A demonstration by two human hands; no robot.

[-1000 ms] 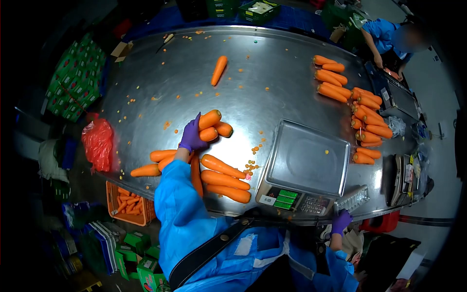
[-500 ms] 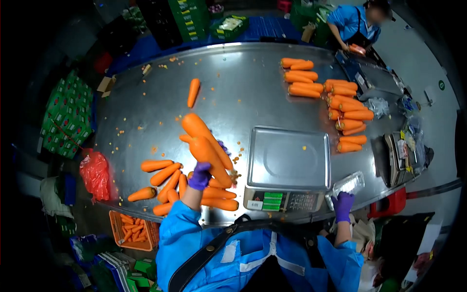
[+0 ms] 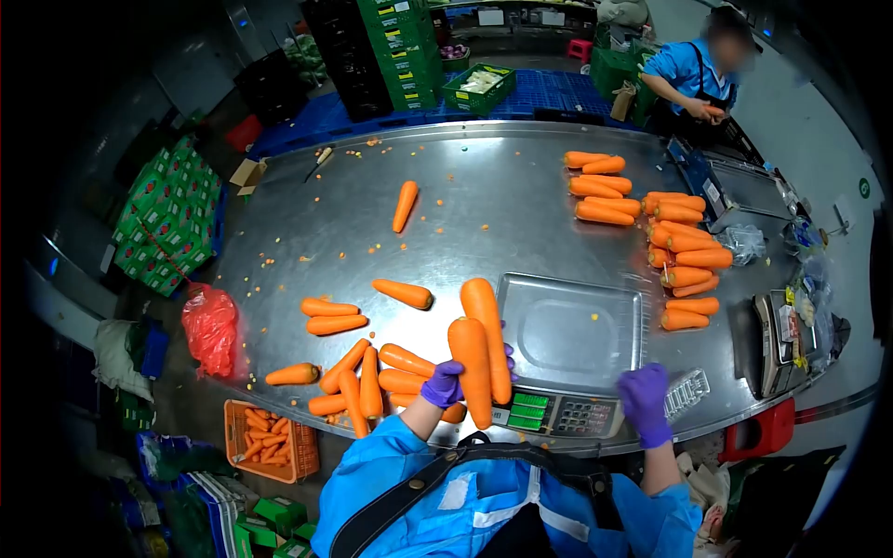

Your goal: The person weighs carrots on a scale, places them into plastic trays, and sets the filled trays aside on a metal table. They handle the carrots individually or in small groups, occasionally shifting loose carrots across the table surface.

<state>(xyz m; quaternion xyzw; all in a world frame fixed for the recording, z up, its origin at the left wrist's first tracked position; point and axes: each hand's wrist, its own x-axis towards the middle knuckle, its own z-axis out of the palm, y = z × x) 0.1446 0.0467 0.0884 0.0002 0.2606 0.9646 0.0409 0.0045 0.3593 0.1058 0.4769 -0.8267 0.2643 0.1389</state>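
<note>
Two large carrots [image 3: 472, 358] lie side by side in my left hand [image 3: 445, 383], which wears a purple glove. Its thumb shows on their left and fingertips on their right, at the left edge of the weighing scale [image 3: 569, 335]. My right hand [image 3: 644, 402], also gloved in purple, is closed by the scale's lower right corner. What it holds, if anything, I cannot make out. A clear plastic tray [image 3: 686, 394] lies just right of it. Several loose carrots [image 3: 370, 383] lie left of my left hand, and one carrot [image 3: 406, 206] sits farther up the table.
Grouped carrots [image 3: 684, 246] stand at the right of the metal table [image 3: 307, 242]. Another scale [image 3: 781, 339] is at the right edge. A red bag [image 3: 209, 330] hangs at the left, above an orange crate [image 3: 270, 442] of carrots. A co-worker [image 3: 698, 74] holds something orange.
My left hand has brought the two carrots right, to the scale's edge. My right hand has moved off the clear tray toward the scale. Some loose carrots on the left have shifted.
</note>
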